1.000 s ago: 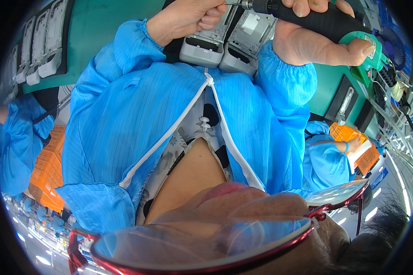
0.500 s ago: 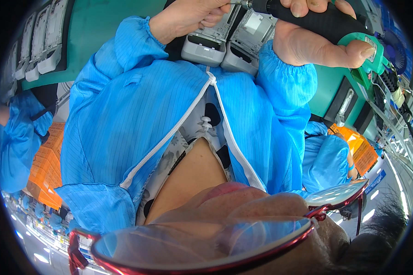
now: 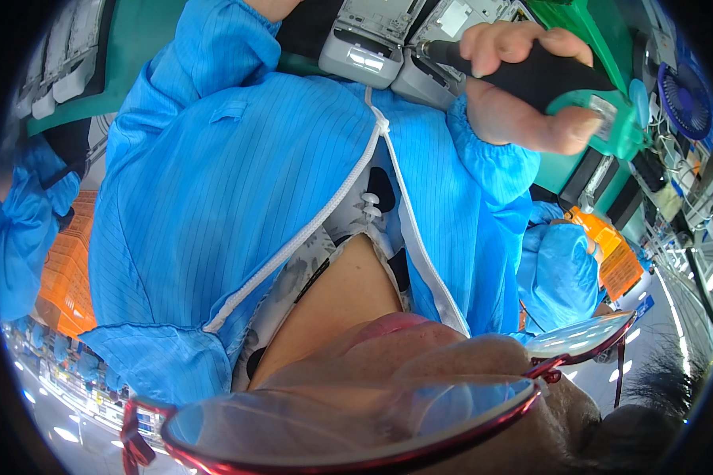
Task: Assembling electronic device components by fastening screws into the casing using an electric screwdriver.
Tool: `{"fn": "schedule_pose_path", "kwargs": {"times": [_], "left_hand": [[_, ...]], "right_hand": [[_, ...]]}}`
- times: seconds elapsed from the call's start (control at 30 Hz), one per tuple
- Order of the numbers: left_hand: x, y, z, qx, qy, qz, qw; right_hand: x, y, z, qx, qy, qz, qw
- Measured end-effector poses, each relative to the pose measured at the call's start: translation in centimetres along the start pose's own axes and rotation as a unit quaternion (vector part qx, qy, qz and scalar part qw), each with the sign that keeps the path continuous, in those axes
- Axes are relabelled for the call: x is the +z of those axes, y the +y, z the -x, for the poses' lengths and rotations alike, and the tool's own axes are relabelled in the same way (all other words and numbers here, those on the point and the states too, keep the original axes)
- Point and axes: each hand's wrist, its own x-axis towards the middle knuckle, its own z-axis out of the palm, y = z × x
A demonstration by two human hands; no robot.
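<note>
In my right hand (image 3: 523,119) is a power screwdriver (image 3: 548,77) with a black grip and a green rear end; my fingers and thumb wrap round it. Its metal nose points left, over the right one of two light grey plastic housings. That right housing (image 3: 425,81) lies partly under the tool. Beside it, the left housing (image 3: 362,57) shows an open, lighter inner part toward the top edge. Of my left hand (image 3: 274,7) only the wrist shows, at the top edge left of the housings; its fingers are out of the picture.
Several grey housings (image 3: 65,71) lie in a row at left on the green bench mat (image 3: 131,67). A green plastic bin (image 3: 592,36) and a blue fan (image 3: 684,96) stand at right. Co-workers in blue (image 3: 558,269) sit at both sides, near orange crates (image 3: 70,269).
My right hand has brought the screwdriver closer to me, its nose now above the right housing. My left hand has moved up and left, away from the tool's tip, mostly out of the picture.
</note>
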Motion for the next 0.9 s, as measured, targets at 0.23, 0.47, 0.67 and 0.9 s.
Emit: {"fn": "schedule_pose_path", "kwargs": {"times": [0.23, 0.47, 0.67, 0.9], "left_hand": [[-5.6, 4.6, -0.3, 0.137, -0.022, 0.151, 0.979], [-5.3, 5.0, -0.7, 0.142, -0.008, 0.180, 0.973], [-6.0, 6.9, 0.1, 0.207, -0.042, 0.195, 0.958], [-5.2, 9.5, 1.3, 0.315, -0.095, 0.208, 0.921]], "right_hand": [[4.4, 6.2, 1.7, -0.034, 0.065, -0.440, 0.895], [0.9, 0.4, 1.4, 0.151, 0.033, -0.023, 0.988], [-1.7, 4.0, 1.7, 0.043, 0.007, 0.014, 0.999], [2.1, 1.5, 1.5, 0.159, 0.012, 0.052, 0.986]]}}
